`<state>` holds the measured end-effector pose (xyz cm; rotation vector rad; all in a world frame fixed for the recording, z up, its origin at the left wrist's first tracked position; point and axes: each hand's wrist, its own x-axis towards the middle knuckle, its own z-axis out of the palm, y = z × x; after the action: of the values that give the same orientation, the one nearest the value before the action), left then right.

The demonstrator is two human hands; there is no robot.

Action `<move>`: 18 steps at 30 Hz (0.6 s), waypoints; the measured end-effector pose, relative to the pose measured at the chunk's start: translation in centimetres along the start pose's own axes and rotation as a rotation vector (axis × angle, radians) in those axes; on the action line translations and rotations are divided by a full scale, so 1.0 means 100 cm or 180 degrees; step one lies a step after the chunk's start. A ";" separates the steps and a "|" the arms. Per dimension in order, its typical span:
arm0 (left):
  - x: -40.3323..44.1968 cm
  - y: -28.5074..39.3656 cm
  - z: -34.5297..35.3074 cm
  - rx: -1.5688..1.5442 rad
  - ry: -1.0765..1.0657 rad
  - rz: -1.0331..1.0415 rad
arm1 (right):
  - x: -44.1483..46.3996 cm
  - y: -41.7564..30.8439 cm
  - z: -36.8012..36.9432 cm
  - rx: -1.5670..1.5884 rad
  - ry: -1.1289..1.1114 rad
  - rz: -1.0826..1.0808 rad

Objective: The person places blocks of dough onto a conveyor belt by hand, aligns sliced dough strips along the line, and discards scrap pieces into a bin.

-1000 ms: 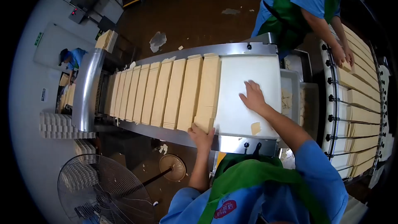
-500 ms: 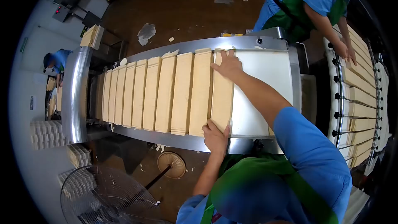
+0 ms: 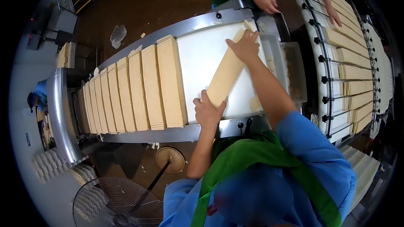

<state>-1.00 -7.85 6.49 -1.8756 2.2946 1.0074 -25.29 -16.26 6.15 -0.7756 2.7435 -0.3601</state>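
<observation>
A long, pale yellow slab [image 3: 226, 75] lies slanted across the white belt [image 3: 198, 54], between my two hands. My left hand [image 3: 209, 111] grips its near end, thumb on one side and fingers on the other. At the far end, my right hand [image 3: 245, 47] spreads over the top with its fingers around the edges. Its underside is hidden. To the left, a row of several similar slabs [image 3: 170, 82] sits side by side on the belt, apart from the held one.
A steel rail [image 3: 185, 134] borders the belt's near side. Plastic bins [image 3: 294, 71] stand past its right end. Farther right, more slabs [image 3: 351, 52] lie on a second conveyor with black knobs, where a co-worker's hands [image 3: 265, 1] show. A fan [image 3: 118, 201] stands at lower left.
The slab in my hands has moved right, away from the row, and turned to a slant. White belt now shows between them. The view has shifted right, and the co-worker's hands are farther apart.
</observation>
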 end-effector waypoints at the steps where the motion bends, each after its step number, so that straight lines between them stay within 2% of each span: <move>1: -0.002 0.001 0.006 0.0043 0.0209 -0.0036 | 0.001 0.001 0.000 0.0055 -0.0016 -0.0031; 4: -0.009 0.008 0.027 0.0022 0.0544 -0.0047 | 0.003 0.004 -0.009 0.0240 -0.0139 0.0115; 6: -0.010 0.012 0.043 -0.0152 0.1026 -0.0073 | 0.001 0.008 -0.018 0.0438 -0.0355 0.0302; 7: -0.007 0.014 0.041 -0.0249 0.0805 -0.0101 | 0.004 0.015 -0.005 0.0386 -0.0177 0.0219; 8: -0.011 0.018 0.034 -0.0296 0.0740 0.0106 | 0.010 0.026 0.006 0.0325 0.0056 0.0191; 10: -0.008 0.020 0.043 -0.0290 0.0911 0.0658 | 0.004 0.050 -0.014 0.0588 0.0012 0.0135; 12: -0.021 0.037 0.055 -0.0426 0.1272 0.0988 | -0.014 0.093 -0.054 0.1929 0.0044 0.0446; 13: -0.031 0.051 0.062 -0.0609 0.1402 0.1022 | -0.022 0.123 -0.074 0.2170 0.0232 0.0499; 17: -0.073 0.129 0.076 -0.0749 0.0979 0.1784 | -0.059 0.254 -0.160 0.2408 0.1057 0.0983; 18: -0.090 0.156 0.083 -0.0682 0.0854 0.2206 | -0.073 0.291 -0.181 0.2478 0.1190 0.1198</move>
<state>-15.34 5.17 10.75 -1.3315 3.2284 1.1345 -38.88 14.68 15.50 0.0170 2.6128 -1.4713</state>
